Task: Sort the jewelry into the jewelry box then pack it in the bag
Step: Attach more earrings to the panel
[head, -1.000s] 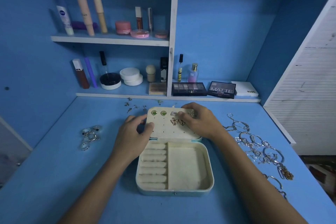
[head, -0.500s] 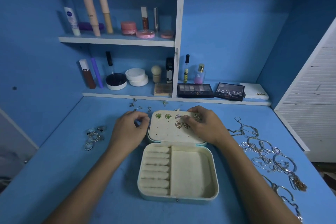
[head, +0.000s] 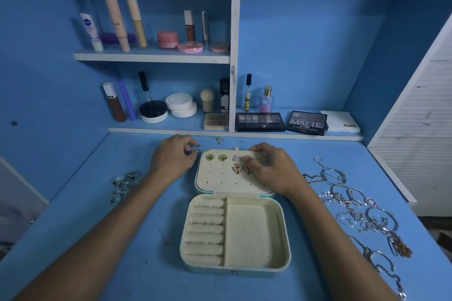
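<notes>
A pale jewelry box lies open on the blue desk, its lid panel flat behind the tray. Pinned on the lid are two green earrings, a silver one, a star and a butterfly pair. My left hand is left of the lid and pinches a small earring at its fingertips. My right hand rests curled on the lid's right part, fingertips at the earrings; what it pinches is hidden. Rings lie at the left, chains and bangles at the right.
Loose small earrings lie behind the box near the shelf edge. Cosmetics fill two shelves at the back, with eyeshadow palettes on the lower one. A white louvred door stands at the right.
My left hand left the lid's left edge, moved back and left to the loose earrings, and now pinches one. My right hand stayed on the lid. The camera tilted slightly.
</notes>
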A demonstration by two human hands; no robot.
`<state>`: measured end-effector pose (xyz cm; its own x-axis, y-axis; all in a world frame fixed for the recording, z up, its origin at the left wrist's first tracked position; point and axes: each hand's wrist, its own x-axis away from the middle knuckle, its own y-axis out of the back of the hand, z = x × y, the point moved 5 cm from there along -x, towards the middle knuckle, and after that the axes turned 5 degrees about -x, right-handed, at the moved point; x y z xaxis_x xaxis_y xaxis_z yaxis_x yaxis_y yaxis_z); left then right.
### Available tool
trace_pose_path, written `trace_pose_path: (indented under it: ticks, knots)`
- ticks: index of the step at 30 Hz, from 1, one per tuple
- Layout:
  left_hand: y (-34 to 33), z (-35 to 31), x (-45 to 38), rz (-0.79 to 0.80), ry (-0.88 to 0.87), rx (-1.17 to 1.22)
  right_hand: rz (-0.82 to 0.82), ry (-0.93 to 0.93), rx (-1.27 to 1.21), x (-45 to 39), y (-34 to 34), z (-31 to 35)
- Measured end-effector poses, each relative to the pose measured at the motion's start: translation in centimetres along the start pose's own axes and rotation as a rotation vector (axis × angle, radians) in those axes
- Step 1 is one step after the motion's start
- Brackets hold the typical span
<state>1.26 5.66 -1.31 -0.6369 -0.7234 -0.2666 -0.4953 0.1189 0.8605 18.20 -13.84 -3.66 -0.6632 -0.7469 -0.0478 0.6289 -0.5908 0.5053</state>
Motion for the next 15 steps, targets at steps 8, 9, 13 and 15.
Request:
trace_pose_path:
  ticks: [8,9,13,15]
  knots:
    - [-0.15,-0.22,-0.38,0.0,-0.006,-0.02,-0.005,0.005,0.01,0.0,0.0,0.04]
    - [-0.16,-0.24,-0.39,0.0,-0.005,-0.019,-0.006,0.007,0.012,0.04,0.03,0.07]
    - [-0.07,-0.37,-0.39,-0.013,-0.012,-0.015,-0.008,0.006,0.022,0.14,0.08,0.25]
    - [-0.02,-0.38,-0.42,-0.019,-0.018,-0.008,-0.009,0.004,0.023,0.15,0.09,0.28]
